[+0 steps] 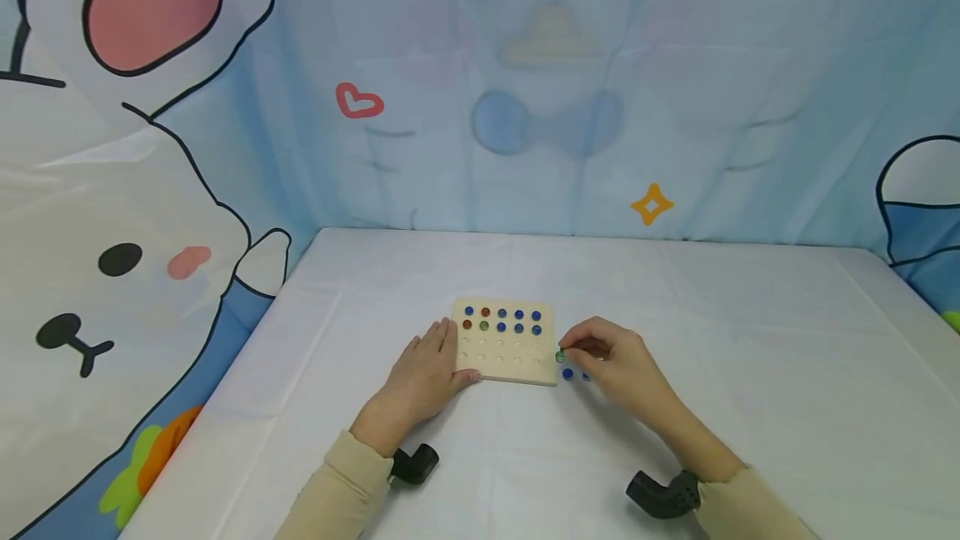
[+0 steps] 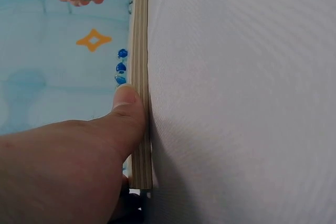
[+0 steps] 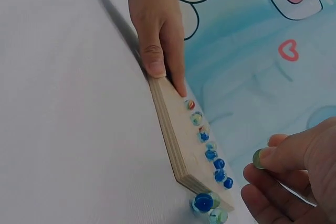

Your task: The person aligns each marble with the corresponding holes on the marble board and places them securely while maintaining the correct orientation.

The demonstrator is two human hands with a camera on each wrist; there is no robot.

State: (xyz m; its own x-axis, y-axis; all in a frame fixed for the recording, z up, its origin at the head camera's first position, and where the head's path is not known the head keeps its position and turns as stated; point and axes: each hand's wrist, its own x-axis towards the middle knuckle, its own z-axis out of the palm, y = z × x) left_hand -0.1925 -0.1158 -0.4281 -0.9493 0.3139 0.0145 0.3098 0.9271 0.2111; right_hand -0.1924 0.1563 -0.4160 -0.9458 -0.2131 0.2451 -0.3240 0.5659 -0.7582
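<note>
A pale wooden board (image 1: 517,372) with rows of round hollows lies on the table. Marbles, mostly blue with a few reddish and a greenish one, fill its two far rows; the two near rows hold none. My left hand (image 1: 423,377) rests against the board's left side, fingers extended and thumb (image 2: 126,98) on the front edge. Just off the board's right edge, my right hand (image 1: 622,365) pinches a green marble (image 3: 258,159) between thumb and fingertips. Below that hand, loose blue marbles (image 1: 567,374) lie on the table, partly hidden by it.
A white cloth (image 1: 750,357) covers the table. Behind it hangs a blue printed curtain (image 1: 420,173), with a cartoon animal at the left. Dark wrist-camera mounts (image 1: 663,496) stick out from both sleeves, low over the table.
</note>
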